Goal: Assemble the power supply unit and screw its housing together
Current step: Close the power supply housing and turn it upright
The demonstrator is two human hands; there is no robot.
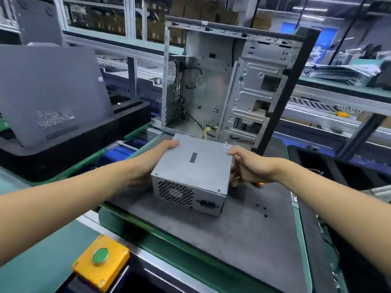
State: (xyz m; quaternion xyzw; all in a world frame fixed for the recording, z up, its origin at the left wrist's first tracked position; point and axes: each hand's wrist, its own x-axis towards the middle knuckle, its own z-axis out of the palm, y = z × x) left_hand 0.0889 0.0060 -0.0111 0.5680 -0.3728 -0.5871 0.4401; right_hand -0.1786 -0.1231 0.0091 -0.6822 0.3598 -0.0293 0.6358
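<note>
A: What's centre frame?
B: A grey power supply unit (190, 166), held between two bare hands above a dark grey mat (243, 229) on an assembly-line bench. Fan grille & mains socket face the camera; a dark strip of tape sits on its top panel.

A: Hands, how do they stand?
B: Left hand (148, 163) at 9 o'clock of the PSU, palm against the side, thumb hooked over the top edge at approx. 11. Right hand (249, 168) at 3 o'clock, thumb over the top edge, fingers curled down the right side. Both clamped on the box, one per side. Whether the unit's base touches the mat or is just clear of it, can't tell.

A: And the case?
B: An open, bare-metal PC chassis (228, 85) stands upright on the mat at 12 o'clock, just beyond the PSU, interior facing the camera, w/ loose wires near its floor & a black front bezel on its right edge.

A: Anything else?
B: A few small black screws (262, 210) lie on the mat at approx. 4 o'clock of the unit. A yellow switch box (101, 263) w/ green push-button sits at 7 o'clock, near the bench edge. A grey vented side panel (53, 96) leans at 10 o'clock, well apart.
</note>
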